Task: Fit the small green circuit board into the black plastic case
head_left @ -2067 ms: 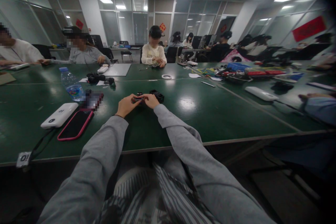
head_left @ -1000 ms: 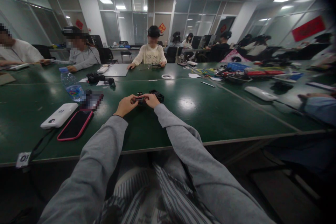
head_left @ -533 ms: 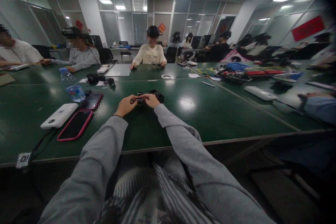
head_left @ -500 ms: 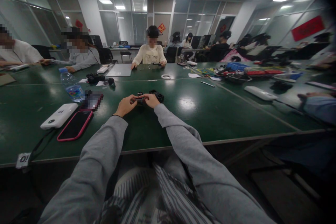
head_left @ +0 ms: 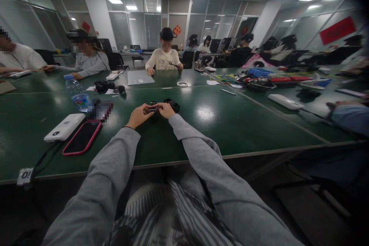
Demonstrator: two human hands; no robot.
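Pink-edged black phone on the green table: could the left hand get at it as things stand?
Probably yes: the pink-edged black phone lies flat left of the left hand, bare green table between, though that hand grips a small dark part.

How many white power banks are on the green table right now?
2: one power bank lies left of the hands beside the pink-edged phone; another power bank lies far right. Clutter beyond may hide more.

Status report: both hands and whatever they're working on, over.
Left hand and right hand both closed on a small dark part, low over the green table. Black block just beyond the right hand. Nothing between them.
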